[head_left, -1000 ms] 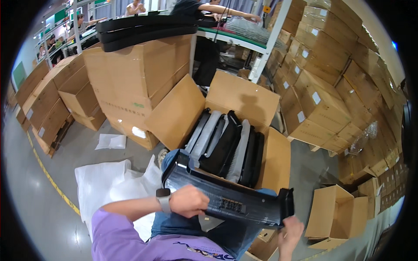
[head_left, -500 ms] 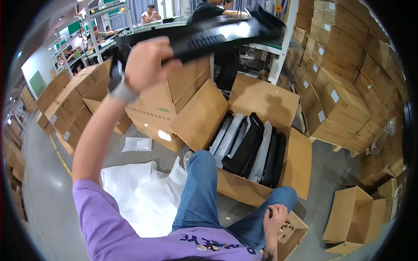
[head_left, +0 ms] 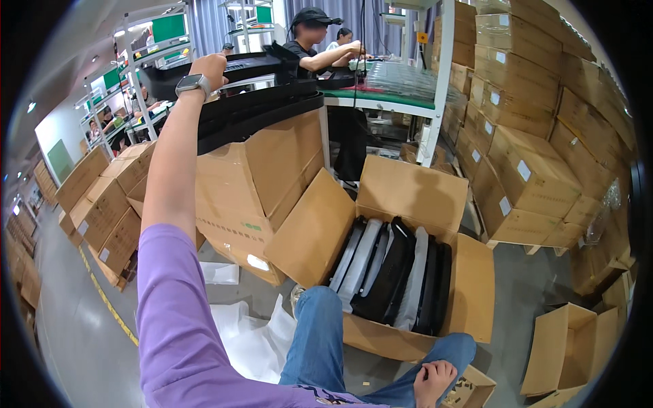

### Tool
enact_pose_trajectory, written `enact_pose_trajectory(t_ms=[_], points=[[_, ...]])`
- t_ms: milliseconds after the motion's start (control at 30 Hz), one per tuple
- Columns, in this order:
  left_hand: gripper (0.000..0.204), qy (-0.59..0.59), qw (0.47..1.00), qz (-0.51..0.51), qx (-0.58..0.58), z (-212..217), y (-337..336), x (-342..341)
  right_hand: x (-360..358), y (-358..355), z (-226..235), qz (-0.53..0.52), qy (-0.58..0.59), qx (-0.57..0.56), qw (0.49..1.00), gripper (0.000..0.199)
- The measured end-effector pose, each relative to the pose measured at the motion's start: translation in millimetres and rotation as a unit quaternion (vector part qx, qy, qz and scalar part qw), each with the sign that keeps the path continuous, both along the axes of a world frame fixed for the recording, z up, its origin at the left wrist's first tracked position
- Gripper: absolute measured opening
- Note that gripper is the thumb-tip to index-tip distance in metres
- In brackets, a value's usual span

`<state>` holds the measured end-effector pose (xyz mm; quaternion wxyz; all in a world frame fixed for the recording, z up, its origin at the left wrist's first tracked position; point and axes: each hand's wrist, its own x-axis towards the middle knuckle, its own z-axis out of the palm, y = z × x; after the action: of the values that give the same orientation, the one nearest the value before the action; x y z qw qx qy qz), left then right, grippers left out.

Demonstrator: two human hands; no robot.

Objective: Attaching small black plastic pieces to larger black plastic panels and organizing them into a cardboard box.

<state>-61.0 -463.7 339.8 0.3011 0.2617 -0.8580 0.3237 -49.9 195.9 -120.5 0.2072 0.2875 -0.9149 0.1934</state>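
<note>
With its arm stretched up and forward, my left hand (head_left: 208,70) grips a long black plastic panel (head_left: 264,66) at its near edge. The panel hangs just over a stack of similar black panels (head_left: 262,112), which lies on tall cardboard boxes; I cannot tell whether they touch. My right hand (head_left: 435,384) rests by my right knee, its fingers curled around a small dark thing I cannot make out. Between and beyond my knees stands an open carton (head_left: 388,343) holding several black panels (head_left: 384,272) on edge, with white foam sleeves (head_left: 413,279) among them.
Beside my right leg is a small open box (head_left: 484,389) with little pieces inside. White foam sheets (head_left: 255,340) lie on the floor to the left. Stacked cartons (head_left: 530,163) line the right side. Beyond, a person in a black cap (head_left: 314,51) works at a green-topped bench (head_left: 408,104).
My left hand has carried the black panel forward and away, over to the stack on the boxes. My view has tilted up. My right hand stays by the knee.
</note>
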Motion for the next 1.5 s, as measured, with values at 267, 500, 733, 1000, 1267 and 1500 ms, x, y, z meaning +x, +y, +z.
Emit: enact_pose_trajectory(t_ms=[267, 500, 733, 1000, 1267, 1500], points=[[0.03, -0.02, 0.995, 0.025, 0.099, -24, -30, -22, -23, -37, -8, 0.002, -0.006, -0.045, 0.999, 0.01], [0.036, 0.104, 0.993, -0.057, -0.016, -32, -32, -21, -26, -51, -5, -0.004, -0.003, -0.004, 1.0, 0.009], [0.039, 0.314, 0.622, -0.636, 0.331, -120, 130, 0, -29, -42, 5, 0.016, -0.089, -0.055, 0.994, 0.01], [0.06, 0.264, 0.472, -0.775, 0.328, -189, 114, 133, -48, -140, 253, 0.333, -0.062, -0.41, 0.847, 0.085], [0.056, 0.344, 0.504, -0.719, 0.333, -228, 87, 156, -32, -137, 287, 0.446, -0.062, -0.423, 0.786, 0.063], [0.053, 0.406, 0.486, -0.722, 0.279, -261, 57, 237, -15, -135, 308, 0.504, -0.031, -0.38, 0.775, 0.045]])
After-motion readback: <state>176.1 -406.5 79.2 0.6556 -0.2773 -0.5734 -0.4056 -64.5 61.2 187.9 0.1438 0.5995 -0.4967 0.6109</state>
